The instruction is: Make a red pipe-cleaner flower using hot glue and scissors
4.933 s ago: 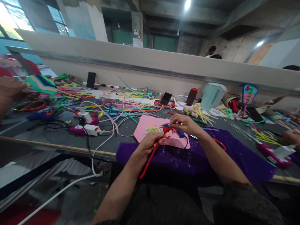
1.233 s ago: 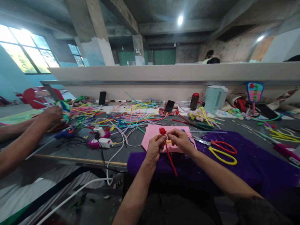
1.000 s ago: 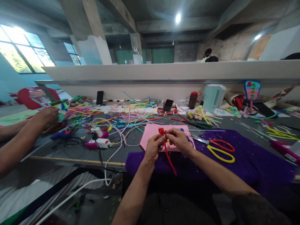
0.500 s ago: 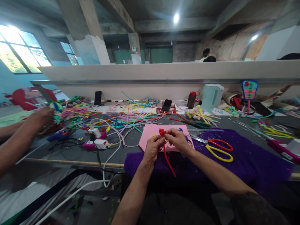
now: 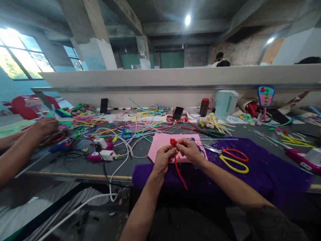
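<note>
Between my fingertips is a red pipe cleaner (image 5: pixel 180 174), its top bunched into a small knot and its tail hanging down over the purple cloth (image 5: pixel 265 167). My left hand (image 5: pixel 164 156) pinches it just below the knot. From the other side my right hand (image 5: pixel 189 149) is closed on the same piece, the fingertips of both hands nearly touching. Under the hands lies a pink foam sheet (image 5: pixel 157 145) with small dark blue things on it, partly covered. Scissors (image 5: pixel 234 160) with one red and one yellow handle rest on the cloth, right of my right hand.
Loose pipe cleaners (image 5: pixel 140 125) are strewn across the table behind the sheet. A power strip (image 5: pixel 101 155) with trailing cables lies at left. A co-worker's hand (image 5: pixel 46 127) works at far left. At the back stand a bottle (image 5: pixel 204 107) and a pale kettle (image 5: pixel 225 103).
My hands keep their pinch on the red pipe cleaner, with barely any movement. At far left, the co-worker's hand has shifted slightly, and a striped colourful piece beside it shows more fully.
</note>
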`<state>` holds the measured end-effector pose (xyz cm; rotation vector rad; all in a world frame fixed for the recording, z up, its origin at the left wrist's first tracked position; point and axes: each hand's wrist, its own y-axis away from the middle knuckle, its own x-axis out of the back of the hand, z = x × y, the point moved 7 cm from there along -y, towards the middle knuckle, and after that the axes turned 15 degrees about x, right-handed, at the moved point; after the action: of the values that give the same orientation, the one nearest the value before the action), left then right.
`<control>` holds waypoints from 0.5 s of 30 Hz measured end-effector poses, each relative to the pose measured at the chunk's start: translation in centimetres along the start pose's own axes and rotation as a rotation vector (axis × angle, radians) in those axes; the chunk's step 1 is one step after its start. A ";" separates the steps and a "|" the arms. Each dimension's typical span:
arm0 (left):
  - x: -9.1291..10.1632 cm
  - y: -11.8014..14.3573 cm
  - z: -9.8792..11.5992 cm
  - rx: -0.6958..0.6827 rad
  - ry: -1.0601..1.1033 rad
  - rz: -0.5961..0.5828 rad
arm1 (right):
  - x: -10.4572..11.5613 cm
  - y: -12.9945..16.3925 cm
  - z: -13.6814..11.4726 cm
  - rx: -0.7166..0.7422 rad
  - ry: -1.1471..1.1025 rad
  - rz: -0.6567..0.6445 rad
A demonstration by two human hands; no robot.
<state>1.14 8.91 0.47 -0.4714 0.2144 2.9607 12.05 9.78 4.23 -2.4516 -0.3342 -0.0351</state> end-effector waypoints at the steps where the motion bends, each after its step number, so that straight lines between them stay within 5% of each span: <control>1: 0.0 0.0 0.0 -0.003 -0.004 -0.001 | 0.0 0.0 0.0 -0.004 -0.014 0.005; 15: 0.0 0.0 0.1 0.016 0.002 0.013 | -0.3 0.3 0.5 -0.036 -0.097 0.035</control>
<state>1.12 8.92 0.56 -0.4732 0.2419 2.9694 11.84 9.78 3.59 -2.4997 -0.3352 0.0939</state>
